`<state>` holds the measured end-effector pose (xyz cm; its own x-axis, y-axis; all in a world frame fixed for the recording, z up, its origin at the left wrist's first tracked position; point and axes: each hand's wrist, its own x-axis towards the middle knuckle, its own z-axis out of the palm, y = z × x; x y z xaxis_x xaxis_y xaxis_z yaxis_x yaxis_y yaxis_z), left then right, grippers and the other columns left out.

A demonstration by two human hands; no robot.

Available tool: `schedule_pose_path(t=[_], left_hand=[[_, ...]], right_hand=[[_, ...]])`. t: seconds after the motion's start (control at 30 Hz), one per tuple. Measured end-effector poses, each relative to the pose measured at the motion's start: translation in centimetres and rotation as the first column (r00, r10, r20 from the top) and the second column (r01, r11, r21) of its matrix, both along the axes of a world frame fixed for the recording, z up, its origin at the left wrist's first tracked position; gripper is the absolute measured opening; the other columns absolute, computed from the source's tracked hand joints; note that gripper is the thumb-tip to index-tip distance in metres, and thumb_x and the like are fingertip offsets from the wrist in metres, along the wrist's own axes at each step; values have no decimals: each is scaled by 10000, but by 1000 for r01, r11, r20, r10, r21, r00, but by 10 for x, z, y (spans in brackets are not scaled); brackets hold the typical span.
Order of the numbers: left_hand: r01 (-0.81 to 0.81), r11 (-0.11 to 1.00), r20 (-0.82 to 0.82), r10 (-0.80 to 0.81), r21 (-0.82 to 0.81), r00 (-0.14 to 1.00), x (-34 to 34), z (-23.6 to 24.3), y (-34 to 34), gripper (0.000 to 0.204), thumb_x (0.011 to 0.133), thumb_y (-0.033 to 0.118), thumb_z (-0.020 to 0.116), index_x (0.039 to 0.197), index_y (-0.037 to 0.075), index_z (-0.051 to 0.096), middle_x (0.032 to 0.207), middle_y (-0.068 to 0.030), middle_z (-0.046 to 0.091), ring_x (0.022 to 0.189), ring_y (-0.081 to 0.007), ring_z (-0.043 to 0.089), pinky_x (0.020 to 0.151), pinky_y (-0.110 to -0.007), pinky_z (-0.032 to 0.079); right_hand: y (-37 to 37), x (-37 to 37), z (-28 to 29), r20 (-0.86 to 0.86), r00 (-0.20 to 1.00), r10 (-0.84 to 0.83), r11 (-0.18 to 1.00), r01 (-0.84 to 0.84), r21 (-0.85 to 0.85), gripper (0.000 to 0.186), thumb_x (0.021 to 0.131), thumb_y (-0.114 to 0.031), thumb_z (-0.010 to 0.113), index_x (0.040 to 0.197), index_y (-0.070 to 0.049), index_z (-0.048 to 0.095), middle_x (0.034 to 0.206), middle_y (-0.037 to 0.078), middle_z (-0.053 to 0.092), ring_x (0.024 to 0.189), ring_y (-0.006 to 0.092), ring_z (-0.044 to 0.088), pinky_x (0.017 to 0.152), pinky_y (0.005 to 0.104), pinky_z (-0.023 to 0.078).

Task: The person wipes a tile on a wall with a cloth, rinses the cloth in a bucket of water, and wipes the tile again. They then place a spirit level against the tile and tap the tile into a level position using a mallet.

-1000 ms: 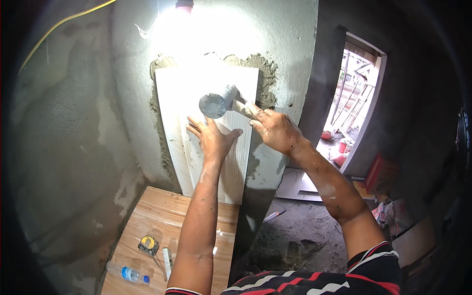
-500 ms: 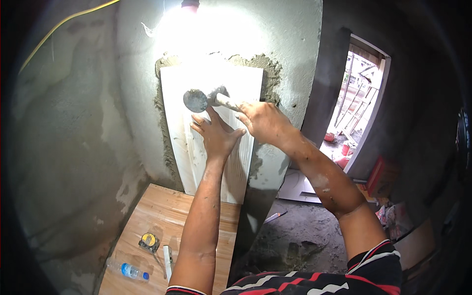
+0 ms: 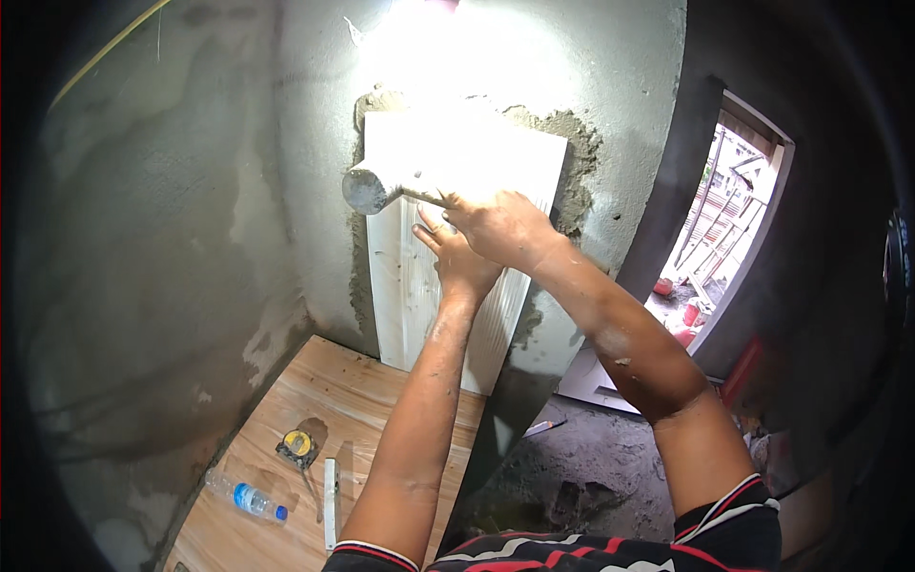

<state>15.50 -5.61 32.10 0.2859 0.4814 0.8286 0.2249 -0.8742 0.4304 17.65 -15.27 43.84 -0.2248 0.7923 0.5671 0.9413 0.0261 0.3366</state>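
Observation:
A pale tile (image 3: 393, 296) with faint streaks stands upright against the wall, with wet grey mortar (image 3: 579, 167) around its edges. My right hand (image 3: 507, 229) is wrapped round the handle of a mallet (image 3: 372, 189). The mallet's dark, rounded head is at the tile's upper left edge; I cannot tell whether it touches. Just below and partly behind my right hand, my left hand (image 3: 464, 265) lies against the tile's face with its fingers apart. Glare washes out the upper part of the tile.
Below lies a wood-patterned surface (image 3: 357, 377) holding a tape measure (image 3: 298, 444), a water bottle (image 3: 250, 497) and a pale metal bar (image 3: 332, 500). A bright lamp (image 3: 448, 48) shines above the tile. To the right are a rough floor (image 3: 610, 458) and a doorway (image 3: 720, 214).
The mallet head has shifted from the tile's middle toward its left edge. My right hand now overlaps my left hand. The whole view has shifted, so the wall and tile appear further right.

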Motion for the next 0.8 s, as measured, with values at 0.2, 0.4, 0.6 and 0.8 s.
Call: schedule_pose_path(t=[0.2,0.4,0.6,0.8], left_hand=[[-41,999,11,41,-3,999,9,-8,4,1080,900,478,682,1577,-112,81,1547,-489,108,1477,-648,-52,1198,-710,-57],[-65,998,-6,65,-7,998,19,-21,19,1135,872,522,712,1598,-87,87,1535,-517,31,1472,-659,-96,1211,-699,-53],[-77,994,-120,68,-74,990,17,-7,4,1169,846,589,717,1599,-81,125,1555,-497,37,1490,-632,-104,1201,-720,-33],[-87,995,202,75,50,976,12,-15,3,1051,828,587,718,1531,-96,342,1556,-479,151,1478,-660,18,1167,-768,70]], right_hand=[[17,11,-6,-29,997,-66,997,65,-39,232,956,-206,664,1132,-56,687,838,158,742,769,327,757,675,439,605],[20,0,-4,-5,998,-66,998,66,-2,262,968,-220,644,1185,-76,674,791,153,729,736,317,753,652,439,609],[-5,4,5,-61,968,-245,965,238,-107,391,999,-270,626,1341,-80,624,763,164,718,679,316,745,625,422,620],[-5,-7,-2,-58,994,-92,995,89,-45,413,965,-192,659,1366,-109,611,819,181,733,734,336,749,679,433,612]])
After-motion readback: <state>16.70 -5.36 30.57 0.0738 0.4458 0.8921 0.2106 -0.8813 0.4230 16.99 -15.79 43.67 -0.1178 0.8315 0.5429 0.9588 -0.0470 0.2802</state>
